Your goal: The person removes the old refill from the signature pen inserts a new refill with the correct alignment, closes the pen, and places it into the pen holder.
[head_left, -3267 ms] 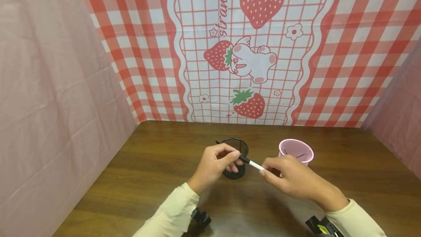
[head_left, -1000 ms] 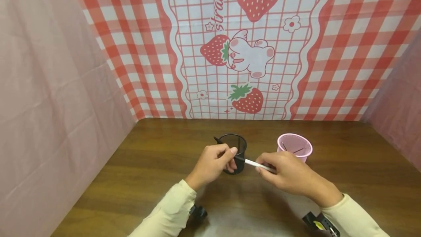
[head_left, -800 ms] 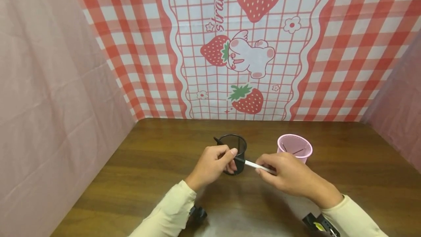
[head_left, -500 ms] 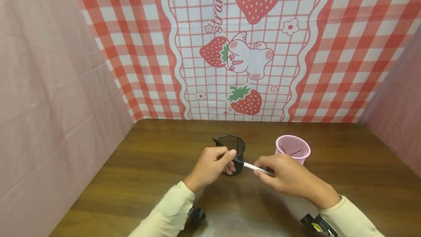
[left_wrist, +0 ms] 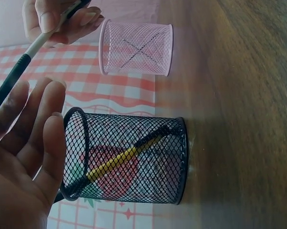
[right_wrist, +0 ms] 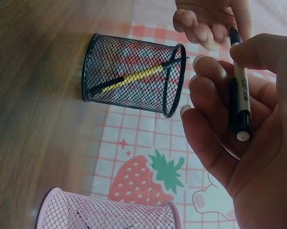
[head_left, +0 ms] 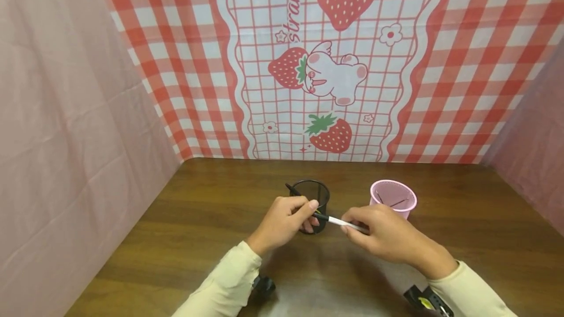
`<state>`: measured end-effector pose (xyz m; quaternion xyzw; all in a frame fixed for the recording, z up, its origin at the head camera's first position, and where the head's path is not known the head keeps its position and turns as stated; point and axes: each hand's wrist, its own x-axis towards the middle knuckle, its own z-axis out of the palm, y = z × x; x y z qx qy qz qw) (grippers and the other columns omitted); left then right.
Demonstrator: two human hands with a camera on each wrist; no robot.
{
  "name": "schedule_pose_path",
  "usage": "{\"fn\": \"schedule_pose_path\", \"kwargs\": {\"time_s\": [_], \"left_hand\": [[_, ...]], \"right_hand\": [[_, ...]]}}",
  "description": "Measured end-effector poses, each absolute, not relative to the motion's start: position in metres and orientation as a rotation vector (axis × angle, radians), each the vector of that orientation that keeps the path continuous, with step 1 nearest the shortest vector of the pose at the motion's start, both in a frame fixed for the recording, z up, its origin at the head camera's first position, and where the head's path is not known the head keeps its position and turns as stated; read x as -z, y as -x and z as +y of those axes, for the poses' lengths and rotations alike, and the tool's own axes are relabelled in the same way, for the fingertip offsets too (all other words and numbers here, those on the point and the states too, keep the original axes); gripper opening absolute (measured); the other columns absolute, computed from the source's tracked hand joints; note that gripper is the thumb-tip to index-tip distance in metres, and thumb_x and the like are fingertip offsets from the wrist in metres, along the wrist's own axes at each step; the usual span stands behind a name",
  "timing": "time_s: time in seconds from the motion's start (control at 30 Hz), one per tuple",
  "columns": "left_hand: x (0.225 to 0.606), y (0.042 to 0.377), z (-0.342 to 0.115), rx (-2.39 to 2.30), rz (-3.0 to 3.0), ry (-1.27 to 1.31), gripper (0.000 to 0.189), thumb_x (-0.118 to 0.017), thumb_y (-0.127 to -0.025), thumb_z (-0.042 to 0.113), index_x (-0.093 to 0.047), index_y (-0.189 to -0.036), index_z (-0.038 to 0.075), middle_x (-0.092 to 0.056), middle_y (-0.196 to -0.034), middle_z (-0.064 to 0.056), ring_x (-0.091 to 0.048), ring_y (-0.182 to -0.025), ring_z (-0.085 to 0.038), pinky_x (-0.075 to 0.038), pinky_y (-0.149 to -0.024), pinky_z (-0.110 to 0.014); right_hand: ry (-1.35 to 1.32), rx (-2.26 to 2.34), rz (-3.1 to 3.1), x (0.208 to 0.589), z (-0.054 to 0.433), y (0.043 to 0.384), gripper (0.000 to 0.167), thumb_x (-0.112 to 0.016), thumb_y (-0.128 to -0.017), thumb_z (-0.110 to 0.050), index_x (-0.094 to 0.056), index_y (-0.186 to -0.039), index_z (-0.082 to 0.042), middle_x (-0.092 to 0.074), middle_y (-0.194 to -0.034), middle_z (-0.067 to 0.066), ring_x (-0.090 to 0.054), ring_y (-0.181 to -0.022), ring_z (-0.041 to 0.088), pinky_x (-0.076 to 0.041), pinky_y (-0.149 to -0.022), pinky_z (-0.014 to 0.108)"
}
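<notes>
Both hands are on one pen (head_left: pixel 336 221), with a white barrel, black front end and black clip. My left hand (head_left: pixel 284 221) pinches the black front end between thumb and fingers. The white barrel is in my right hand (head_left: pixel 392 234), thumb against the fingers; the right wrist view shows its rear end and clip lying over the palm. Just behind the left hand stands a black mesh pen cup (left_wrist: pixel 174 167). A yellow-and-black pen (left_wrist: pixel 110 164) leans inside it, its end sticking out past the rim.
A pink mesh cup (head_left: pixel 393 194) stands behind my right hand, with crossed thin dark lines showing in it. The brown wooden table (head_left: pixel 211 209) ends at a red-checked strawberry cloth (head_left: pixel 304 136). Pink cloth (head_left: pixel 88 136) hangs on both sides.
Compared with 3.3 seconds ago, my right hand is slightly further left and more of the white barrel shows under its fingers. Over the last second both hands stay nearly still.
</notes>
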<state>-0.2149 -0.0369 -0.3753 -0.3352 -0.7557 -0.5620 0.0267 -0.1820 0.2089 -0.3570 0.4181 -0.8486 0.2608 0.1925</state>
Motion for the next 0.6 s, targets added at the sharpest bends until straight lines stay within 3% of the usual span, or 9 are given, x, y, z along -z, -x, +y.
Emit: {"fn": "schedule_pose_path", "kwargs": {"time_s": [0.13,0.27,0.43,0.6], "left_hand": [[0.3746,0.2138,-0.0367,1.76,-2.304,1.03,0.022,-0.058,-0.103,0.023,-0.068,-0.103,0.004,-0.07,-0.079,-0.008,-0.067,-0.061,-0.015,-0.058,-0.062,-0.041],[0.3765,0.2118,-0.0382,1.788,-2.265,1.091,0.025,-0.062,-0.101,0.019,-0.064,-0.121,0.004,-0.068,-0.087,-0.006,-0.066,-0.062,-0.015,-0.057,-0.062,-0.046],[0.3759,0.2097,-0.0372,1.749,-2.189,1.267,0.023,-0.069,-0.095,0.007,-0.068,-0.118,0.002,-0.066,-0.097,-0.008,-0.067,-0.071,-0.014,-0.059,-0.065,-0.038],[0.3822,0.2158,-0.0358,1.65,-2.123,1.349,0.014,-0.074,-0.092,0.009,-0.073,-0.106,0.007,-0.065,-0.094,-0.001,-0.064,-0.076,-0.007,-0.058,-0.064,-0.028]], "right_hand": [[-1.158,-0.722,-2.397,0.3568,0.2097,0.1819,0.013,-0.074,-0.087,-0.01,-0.067,-0.088,-0.022,-0.05,-0.07,-0.024,-0.046,-0.059,-0.006,-0.039,-0.053,0.015],[-1.136,-0.712,-2.422,0.3571,0.2094,0.1815,0.012,-0.074,-0.088,-0.011,-0.068,-0.088,-0.022,-0.05,-0.07,-0.023,-0.046,-0.059,-0.005,-0.04,-0.053,0.017],[-1.131,-0.712,-2.423,0.3577,0.2101,0.1817,0.013,-0.074,-0.086,-0.009,-0.068,-0.089,-0.02,-0.049,-0.069,-0.022,-0.045,-0.059,-0.005,-0.039,-0.052,0.017],[-1.134,-0.707,-2.416,0.3582,0.2116,0.1824,0.005,-0.072,-0.089,-0.014,-0.068,-0.088,-0.018,-0.048,-0.069,-0.022,-0.044,-0.059,-0.005,-0.038,-0.052,0.017]]}}
